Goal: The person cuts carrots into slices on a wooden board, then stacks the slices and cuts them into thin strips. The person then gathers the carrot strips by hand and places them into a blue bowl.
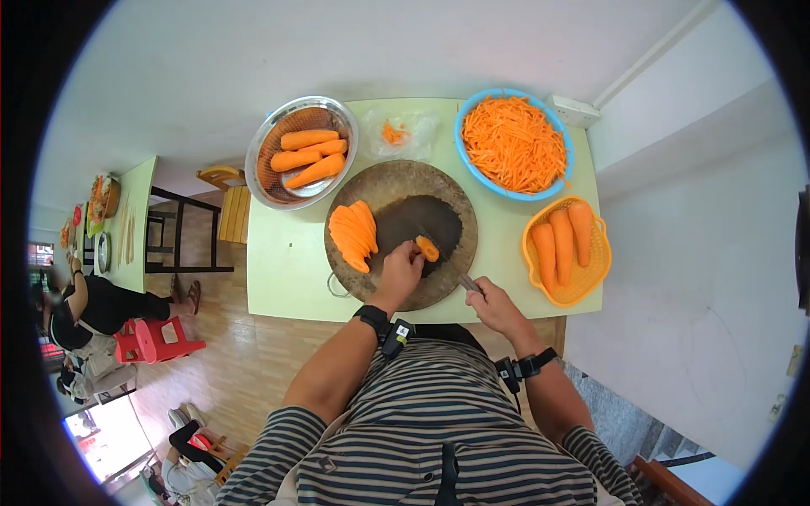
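On the round chopping board (359, 190) my left hand (403, 270) has its fingers bent against a short piece of carrot (428, 248), its cut face showing. My right hand (498, 307) is wrapped round the handle of a knife (469, 284) at the board's lower right edge. The dark blade is hard to make out against the wet middle of the board, close to the carrot piece. Left of my left hand, overlapping carrot slices (353, 235) lie fanned out on the board.
Whole carrots sit in a metal basin (261, 187) at back left and a yellow basket (601, 270) at right. A blue-rimmed bowl (462, 152) holds shredded carrot. Behind the board lies a plastic bag (419, 132) with carrot scraps. Other people sit far left near a red stool (164, 341).
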The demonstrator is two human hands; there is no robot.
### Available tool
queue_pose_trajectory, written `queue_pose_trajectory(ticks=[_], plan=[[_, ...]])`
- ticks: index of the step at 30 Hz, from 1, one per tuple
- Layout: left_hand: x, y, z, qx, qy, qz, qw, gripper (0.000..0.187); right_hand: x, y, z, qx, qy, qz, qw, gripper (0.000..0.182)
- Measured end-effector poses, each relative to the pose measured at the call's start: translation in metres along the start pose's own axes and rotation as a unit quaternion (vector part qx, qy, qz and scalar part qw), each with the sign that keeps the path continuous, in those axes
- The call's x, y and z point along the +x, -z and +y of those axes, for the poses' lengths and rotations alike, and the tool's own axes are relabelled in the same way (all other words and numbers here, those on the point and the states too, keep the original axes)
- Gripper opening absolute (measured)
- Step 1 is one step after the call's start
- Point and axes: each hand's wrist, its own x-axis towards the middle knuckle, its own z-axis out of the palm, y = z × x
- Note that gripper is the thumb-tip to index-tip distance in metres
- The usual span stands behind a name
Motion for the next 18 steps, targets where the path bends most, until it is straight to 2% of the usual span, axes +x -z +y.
queue_pose_trajectory(ticks=[1,5,7,11,13,17,18], plan=[[-0.003,0.004,0.002,0.022,-0.062,0.006,0.998,0.017,0.001,-0.001,0.000,-0.016,0.027,0.016,0.999,0.035],[-0.007,0.013,0.007,0.095,-0.113,0.014,0.989,0.013,-0.001,-0.005,-0.007,0.070,0.033,0.047,0.996,0.037],[-0.002,0.014,0.003,0.151,-0.223,0.026,0.963,0.012,0.001,-0.007,-0.004,0.047,0.042,0.061,0.996,0.038],[0.001,0.011,0.002,0.167,-0.261,0.016,0.951,0.012,-0.003,-0.012,-0.002,0.016,0.049,0.072,0.996,0.042],[0.002,0.008,-0.001,0.173,-0.292,0.042,0.940,0.013,-0.005,-0.010,-0.010,0.020,-0.016,0.045,0.999,0.042],[0.003,0.005,-0.005,0.173,-0.279,0.030,0.944,0.014,-0.001,-0.015,-0.019,0.046,-0.049,0.025,0.997,0.042],[0.003,0.005,-0.005,0.175,-0.275,0.030,0.945,0.014,-0.001,-0.016,-0.022,0.032,-0.023,0.027,0.999,0.042]])
